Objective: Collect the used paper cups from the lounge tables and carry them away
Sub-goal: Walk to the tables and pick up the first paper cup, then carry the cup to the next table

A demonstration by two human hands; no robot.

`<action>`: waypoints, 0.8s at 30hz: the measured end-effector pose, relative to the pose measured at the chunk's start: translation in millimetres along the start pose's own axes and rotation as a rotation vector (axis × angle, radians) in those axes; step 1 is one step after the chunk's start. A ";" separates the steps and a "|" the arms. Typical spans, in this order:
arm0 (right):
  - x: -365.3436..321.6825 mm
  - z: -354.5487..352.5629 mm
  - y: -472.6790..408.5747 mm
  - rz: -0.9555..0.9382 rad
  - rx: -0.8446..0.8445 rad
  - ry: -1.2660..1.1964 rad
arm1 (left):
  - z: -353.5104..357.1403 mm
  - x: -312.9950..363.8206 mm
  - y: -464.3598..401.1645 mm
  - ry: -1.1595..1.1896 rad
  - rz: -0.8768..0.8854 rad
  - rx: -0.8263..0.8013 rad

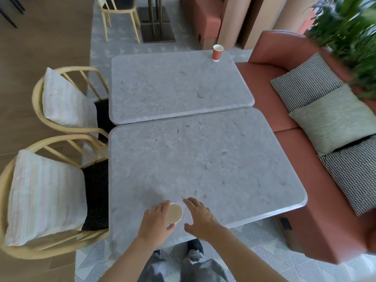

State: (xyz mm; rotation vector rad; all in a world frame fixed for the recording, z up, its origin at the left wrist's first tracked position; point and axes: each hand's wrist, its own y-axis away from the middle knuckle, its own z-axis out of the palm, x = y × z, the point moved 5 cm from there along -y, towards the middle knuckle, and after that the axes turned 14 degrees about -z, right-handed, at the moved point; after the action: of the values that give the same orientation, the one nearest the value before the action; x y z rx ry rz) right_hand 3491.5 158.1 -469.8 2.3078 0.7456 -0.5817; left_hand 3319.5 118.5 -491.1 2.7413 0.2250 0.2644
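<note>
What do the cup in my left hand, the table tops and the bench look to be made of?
Near cup: likely paper, with a thin rolled rim and matte tan inside.
Near table and far table: stone or stone-look, with grey mottled veining and a dull sheen.
Bench: probably leather or vinyl, smooth rust-red with a soft shine.

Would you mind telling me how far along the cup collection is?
Nothing looks carried away yet. In hand: the left hand grips the near cup on the near table, with the right hand open beside it. Left: the red cup stands at the far table's far corner.
</note>
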 end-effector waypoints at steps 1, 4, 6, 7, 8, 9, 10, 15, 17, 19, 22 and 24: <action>1.9 -0.5 2.3 0.003 0.001 -0.003 | 0.5 4.4 0.3 -0.008 0.009 -0.006; 9.4 -4.4 8.9 0.020 0.010 -0.022 | -3.8 15.9 -2.5 0.016 -0.001 0.001; 15.4 -9.4 13.0 0.032 0.027 -0.039 | -15.0 24.4 -5.6 0.090 -0.013 0.010; 18.5 -13.1 15.2 0.036 0.043 -0.050 | -22.7 29.4 -7.3 0.140 -0.010 0.014; 21.4 -17.4 16.9 0.039 0.063 -0.060 | -31.3 34.1 -9.2 0.187 -0.004 0.029; 24.2 -21.9 18.3 0.040 0.083 -0.069 | -39.9 38.0 -10.9 0.224 0.002 0.048; 26.7 -27.1 19.4 0.039 0.105 -0.078 | -48.5 41.7 -12.8 0.248 0.006 0.064; 35.0 -57.9 22.8 0.031 0.191 -0.121 | -91.6 56.5 -18.5 0.309 0.039 0.152; 35.1 -71.6 24.0 0.005 0.225 -0.137 | -106.8 61.0 -18.3 0.325 0.047 0.178; 32.5 -82.6 22.2 -0.026 0.255 -0.147 | -118.0 61.1 -19.6 0.357 0.038 0.202; 22.3 -102.8 20.3 -0.104 0.311 -0.165 | -138.7 63.7 -15.3 0.405 -0.009 0.263; 13.9 -112.6 15.7 -0.157 0.334 -0.193 | -149.5 63.9 -9.2 0.429 -0.042 0.295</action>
State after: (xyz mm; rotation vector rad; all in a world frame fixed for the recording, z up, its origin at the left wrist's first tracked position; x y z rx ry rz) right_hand 3535.1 230.0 -392.1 2.4578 0.7889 -1.0536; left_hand 3348.4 191.7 -348.6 2.9301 0.4674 0.8724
